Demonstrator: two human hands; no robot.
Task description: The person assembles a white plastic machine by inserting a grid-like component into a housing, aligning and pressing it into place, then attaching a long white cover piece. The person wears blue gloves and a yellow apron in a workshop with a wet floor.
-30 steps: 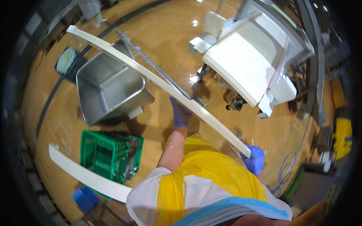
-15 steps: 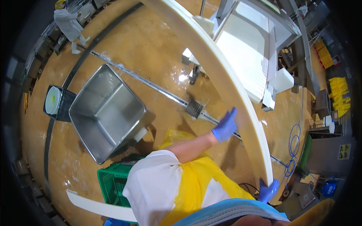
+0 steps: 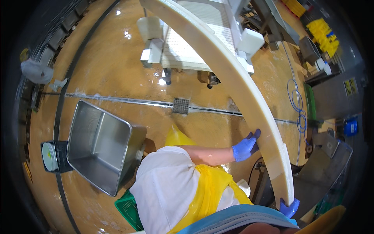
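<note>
A long, thick cream-coloured board (image 3: 233,84) with a white edge runs from the top of the view down to the lower right. It looks bowed through the wide lens. Against its near side is my left hand (image 3: 244,149) in a blue glove, with its fingers bent at the board's edge and partly hidden by it. Around the board's near end, my right hand (image 3: 289,208), also blue-gloved, is closed. I wear a yellow apron (image 3: 206,191) over white clothing.
A deep steel tub (image 3: 103,144) stands at left, beside a dark crate (image 3: 62,156) holding a white bucket. A green crate (image 3: 128,208) sits near my left side. Beyond the board is a white-belted conveyor (image 3: 187,43). A floor drain (image 3: 180,106) and blue hose (image 3: 298,101) lie ahead.
My view has turned right, so the conveyor and tub appear shifted left. The board's near end and both hands sit lower in view. The person in white is now at the left rim.
</note>
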